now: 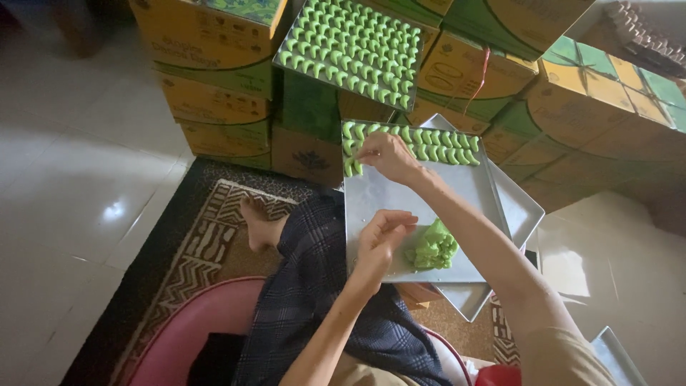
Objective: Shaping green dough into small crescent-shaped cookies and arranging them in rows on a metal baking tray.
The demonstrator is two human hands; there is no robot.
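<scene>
A white tiled floor lay at the far left, with a dark patterned rug beside it and a bare foot resting on the rug. Behind stood stacked yellow-and-green cartons, and on them a tilted tray of green crescent pieces in close rows. A metal tray rested across the person's lap, over a dark checked cloth. The left hand came up from below with its wrist bent, fingers curled loosely over the tray's near part, just beside a lump of green dough; whether it pinched a bit of dough could not be told. The right arm stretched diagonally from the lower right across the tray, and the right hand reached the far left corner, fingertips pinched on a green crescent at the end of the rows of crescents along the tray's far edge. More empty trays lay under and to the right
</scene>
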